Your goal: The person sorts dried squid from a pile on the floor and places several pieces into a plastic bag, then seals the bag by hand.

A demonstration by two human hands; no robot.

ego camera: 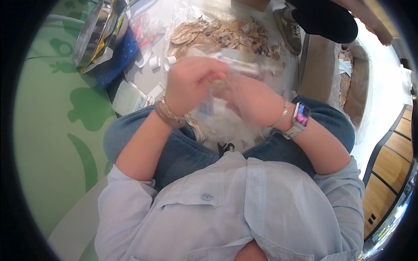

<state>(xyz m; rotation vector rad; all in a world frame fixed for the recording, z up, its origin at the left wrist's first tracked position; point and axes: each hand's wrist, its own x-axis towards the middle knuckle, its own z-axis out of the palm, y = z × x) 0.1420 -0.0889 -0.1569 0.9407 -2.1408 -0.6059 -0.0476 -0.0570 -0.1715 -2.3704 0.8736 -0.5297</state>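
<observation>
My left hand [192, 86] and my right hand [256, 99] meet in front of my knees, both blurred by motion. Between them they grip a clear plastic bag [241, 67] with printed blue and red marks. A small yellowish piece shows at the fingertips, too blurred to name. Just beyond my hands, a heap of flat dried seafood [225, 34], seemingly dried squid, lies on a clear plastic sheet [183, 13]. More crumpled clear plastic [222, 120] is under my hands, between my legs.
At left are white paper cores [154, 62], a stack of white printed labels or bags [129, 98], a blue dotted sheet [119, 60] and a round metal container [94, 36]. At right, a plastic-lined cardboard box [357, 88] holds more dried seafood. Another person's shoe [288, 31] stands beside the heap.
</observation>
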